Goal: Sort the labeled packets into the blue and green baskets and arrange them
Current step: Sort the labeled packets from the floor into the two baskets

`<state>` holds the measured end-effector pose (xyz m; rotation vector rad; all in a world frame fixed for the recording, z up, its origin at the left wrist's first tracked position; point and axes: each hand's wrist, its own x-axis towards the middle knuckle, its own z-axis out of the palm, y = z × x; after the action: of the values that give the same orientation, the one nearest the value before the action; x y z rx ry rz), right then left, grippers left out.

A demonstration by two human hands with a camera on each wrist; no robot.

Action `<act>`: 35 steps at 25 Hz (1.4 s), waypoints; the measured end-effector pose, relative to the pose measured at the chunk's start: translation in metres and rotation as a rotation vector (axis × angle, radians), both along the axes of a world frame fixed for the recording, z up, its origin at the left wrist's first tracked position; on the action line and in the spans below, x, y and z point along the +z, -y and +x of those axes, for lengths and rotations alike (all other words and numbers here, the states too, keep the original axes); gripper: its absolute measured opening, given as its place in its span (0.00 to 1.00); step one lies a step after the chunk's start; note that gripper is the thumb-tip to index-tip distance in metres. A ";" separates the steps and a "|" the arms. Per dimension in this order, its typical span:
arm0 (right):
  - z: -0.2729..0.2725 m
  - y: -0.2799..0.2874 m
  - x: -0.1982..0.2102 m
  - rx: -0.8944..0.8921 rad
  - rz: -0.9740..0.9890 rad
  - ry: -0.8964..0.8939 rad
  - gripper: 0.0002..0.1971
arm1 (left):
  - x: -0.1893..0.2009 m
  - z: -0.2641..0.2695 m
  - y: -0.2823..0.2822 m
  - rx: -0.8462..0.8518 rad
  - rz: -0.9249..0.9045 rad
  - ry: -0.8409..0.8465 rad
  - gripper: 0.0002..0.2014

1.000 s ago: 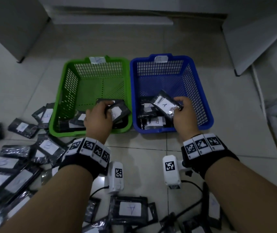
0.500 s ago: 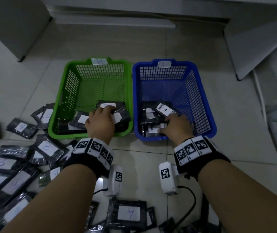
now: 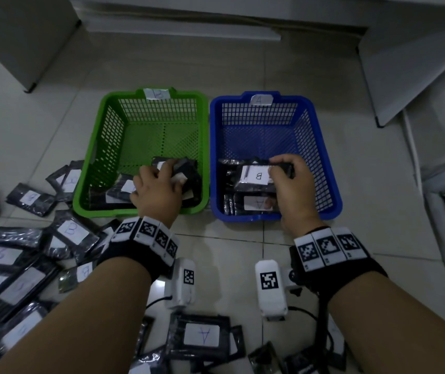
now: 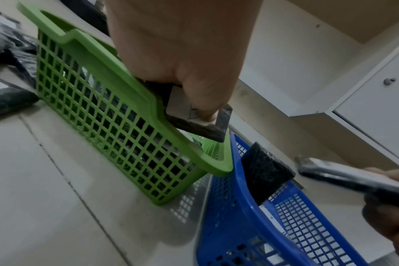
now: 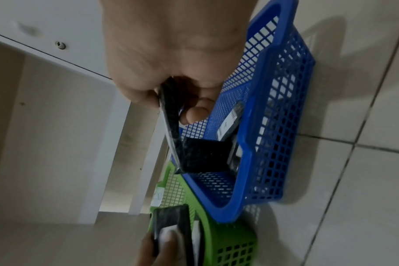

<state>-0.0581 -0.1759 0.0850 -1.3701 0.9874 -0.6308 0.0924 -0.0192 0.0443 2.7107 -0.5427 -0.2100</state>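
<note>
The green basket (image 3: pixel 102 117), tagged B, and the blue basket (image 3: pixel 323 147), tagged A, stand side by side on the floor. My left hand (image 3: pixel 167 171) is in the green basket's near right corner and grips a black packet (image 3: pixel 182 168). In the left wrist view the thumb presses on that packet's white label (image 4: pixel 201 124). Low over the blue basket, my right hand (image 3: pixel 280 168) pinches a black packet labeled B (image 3: pixel 253 176), seen edge-on as the pinched packet (image 5: pixel 171 129) in the right wrist view. Under it lies a packet labeled A (image 3: pixel 256 203).
Several loose black packets (image 3: pixel 67 230) lie on the tiled floor to the left, and more, one labeled A (image 3: pixel 202 336), lie near my forearms. White cabinets (image 3: pixel 418 63) stand behind and to the right of the baskets.
My right hand lowered an A packet into the blue basket and now holds a B packet lifted from there. My left hand stayed in the green basket, gripping its packet.
</note>
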 end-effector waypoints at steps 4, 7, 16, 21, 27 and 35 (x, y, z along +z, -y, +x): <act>0.019 -0.010 0.001 -0.073 0.002 0.151 0.08 | 0.000 0.002 0.001 -0.092 0.130 0.029 0.21; 0.038 -0.021 -0.006 -0.010 -0.024 0.108 0.09 | -0.004 0.011 -0.010 -0.140 0.143 0.023 0.21; 0.089 -0.071 -0.027 0.367 -0.163 -0.251 0.12 | -0.032 0.004 -0.078 -0.073 0.038 0.059 0.28; 0.083 -0.079 -0.039 0.484 -0.415 -0.372 0.15 | -0.036 0.003 -0.078 -0.091 -0.019 0.057 0.33; 0.024 -0.092 -0.040 0.445 -0.388 -0.234 0.18 | -0.025 -0.011 -0.077 -0.061 -0.107 0.056 0.37; -0.103 -0.109 -0.078 0.354 -0.254 -0.329 0.14 | -0.046 -0.132 -0.120 -0.484 -0.087 -0.306 0.30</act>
<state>-0.1606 -0.0666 0.0071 -1.8655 0.9084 -0.2724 -0.0397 0.1004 -0.0019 2.3572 -1.0714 -0.6936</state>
